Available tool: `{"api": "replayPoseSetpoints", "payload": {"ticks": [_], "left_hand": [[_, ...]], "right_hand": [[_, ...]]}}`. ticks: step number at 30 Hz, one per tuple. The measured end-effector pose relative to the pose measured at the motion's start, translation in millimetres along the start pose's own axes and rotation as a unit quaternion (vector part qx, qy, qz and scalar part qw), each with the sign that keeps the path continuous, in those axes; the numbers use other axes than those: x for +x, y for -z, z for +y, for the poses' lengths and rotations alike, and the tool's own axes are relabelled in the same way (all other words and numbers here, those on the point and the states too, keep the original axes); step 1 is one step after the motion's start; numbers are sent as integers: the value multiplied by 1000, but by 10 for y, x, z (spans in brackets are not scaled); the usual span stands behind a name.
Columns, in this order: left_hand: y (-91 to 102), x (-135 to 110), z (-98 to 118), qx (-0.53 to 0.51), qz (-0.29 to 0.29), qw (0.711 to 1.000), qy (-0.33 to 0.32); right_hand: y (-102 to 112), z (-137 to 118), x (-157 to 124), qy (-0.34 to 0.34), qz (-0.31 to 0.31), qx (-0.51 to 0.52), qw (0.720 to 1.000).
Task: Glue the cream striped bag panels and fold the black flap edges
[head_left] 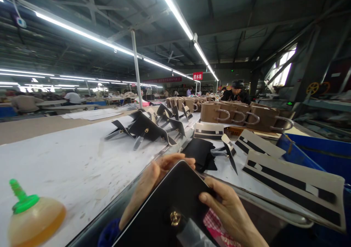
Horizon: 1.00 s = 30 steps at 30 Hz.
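A black leather-like bag flap (164,199) with a gold turn clasp (175,218) is tilted up close in front of me. My right hand (230,206) pinches its right edge, thumb on the front face and fingers behind. My left hand (157,179) is behind the flap's upper left edge with its fingers stretched out; part of it is hidden. Clear plastic film (194,234) hangs at the clasp. Just beyond the hands is a stack of black pieces (199,152). Similar black flaps with gold clasps (146,130) lie on the white-covered table (90,159).
A squat bottle of amber liquid with a green nozzle (37,217) stands at left front. Beige panels with black strips (296,188) lie at right, by a blue bin (315,152). Brown bags with wrapped handles (238,113) line the back. Other people sit far off.
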<state>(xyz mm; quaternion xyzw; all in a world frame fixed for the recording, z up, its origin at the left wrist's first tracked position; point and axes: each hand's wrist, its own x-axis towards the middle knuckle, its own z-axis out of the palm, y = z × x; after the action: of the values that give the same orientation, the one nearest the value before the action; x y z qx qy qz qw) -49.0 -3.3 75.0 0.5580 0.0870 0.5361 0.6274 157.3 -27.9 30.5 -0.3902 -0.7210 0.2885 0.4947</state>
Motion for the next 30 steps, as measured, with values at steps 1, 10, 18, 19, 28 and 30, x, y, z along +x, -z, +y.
{"api": "replayPoseSetpoints", "payload": {"ticks": [1, 10, 18, 19, 28, 30], "left_hand": [[62, -78, 78, 17, -3, 999, 31], [107, -279, 111, 500, 27, 865, -44], [-22, -292, -112, 591, 150, 779, -145], [-44, -288, -136, 598, 157, 773, -142], [-85, -230, -290, 666, 169, 691, -224], [-34, -222, -278, 684, 187, 669, -223]], "right_hand": [[56, -32, -14, 16, 16, -47, 999], [94, -127, -9, 115, 16, -243, 963], [-65, -143, -5, 182, 31, -264, 947], [-105, -155, 11, 198, 39, -268, 942], [-462, -33, 154, 172, 78, -333, 924], [-468, 41, 173, 156, 70, -343, 924]]}}
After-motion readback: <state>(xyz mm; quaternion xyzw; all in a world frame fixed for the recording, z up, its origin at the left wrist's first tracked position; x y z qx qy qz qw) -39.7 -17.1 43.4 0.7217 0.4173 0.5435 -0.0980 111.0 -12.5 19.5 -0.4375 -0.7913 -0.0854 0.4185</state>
